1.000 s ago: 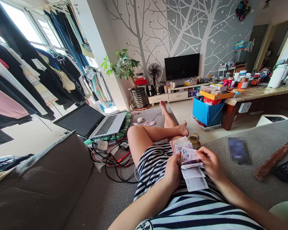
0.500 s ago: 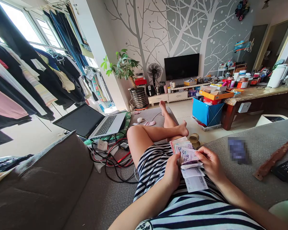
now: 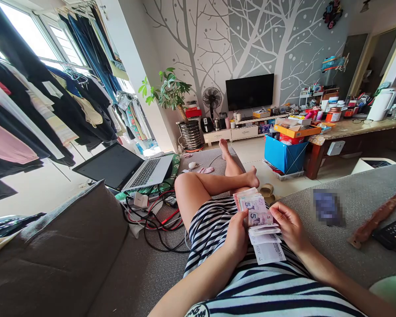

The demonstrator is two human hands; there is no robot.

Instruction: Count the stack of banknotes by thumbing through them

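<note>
A fanned stack of banknotes [image 3: 254, 206] lies over my lap, on the striped clothing [image 3: 214, 215]. My left hand [image 3: 236, 235] is closed on the stack's left side, thumb on top. At the right edge, my right hand [image 3: 288, 224] pinches a purple note marked 5 between thumb and fingers. Below the hands hang paler notes [image 3: 269, 252], turned down towards me. The lower fingers of both hands are partly hidden behind the notes.
On my left are an open laptop [image 3: 128, 169], a white charger [image 3: 139, 200] and tangled cables [image 3: 156, 222]. To my right on the sofa lie a blurred-out bluish item [image 3: 327, 207], a brown strip [image 3: 379, 215] and a black remote [image 3: 394, 233].
The top purple note, bent up by my right hand before, now lies flatter and lower across the stack, showing more of the note behind it. My left hand has stayed put.
</note>
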